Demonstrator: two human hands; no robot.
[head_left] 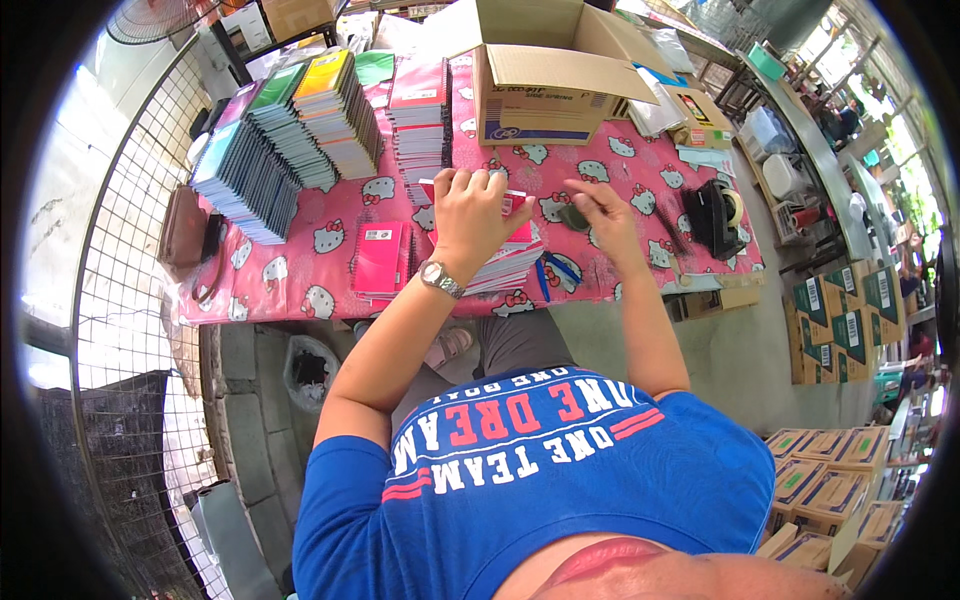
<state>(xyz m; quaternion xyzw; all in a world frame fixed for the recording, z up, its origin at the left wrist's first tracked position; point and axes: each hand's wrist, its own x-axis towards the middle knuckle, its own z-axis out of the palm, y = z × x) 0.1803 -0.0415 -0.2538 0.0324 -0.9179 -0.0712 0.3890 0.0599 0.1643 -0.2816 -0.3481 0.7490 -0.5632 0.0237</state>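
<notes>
My left hand (472, 222) is closed over a pink spiral notebook (520, 233), its fingers curled at the upper edge. That notebook lies on a stack of notebooks (508, 266) whose white page edges face me. Just right of it, my right hand (608, 222) hovers with thumb and fingers drawn together in a pinch; whatever sits between them is too small to make out. A dark roundish object (573, 217) lies beside its fingertips. Left of my left wrist rests another pink notebook (380, 258). Blue pens (556, 272) lie right of the stack.
Tall stacks of blue (246, 180), green (292, 130), yellow (338, 112) and red notebooks (420, 115) stand along the table's left and back. An open cardboard box (540, 105) is at the back. A black tape dispenser (712, 220) sits right on the pink patterned tablecloth (330, 238).
</notes>
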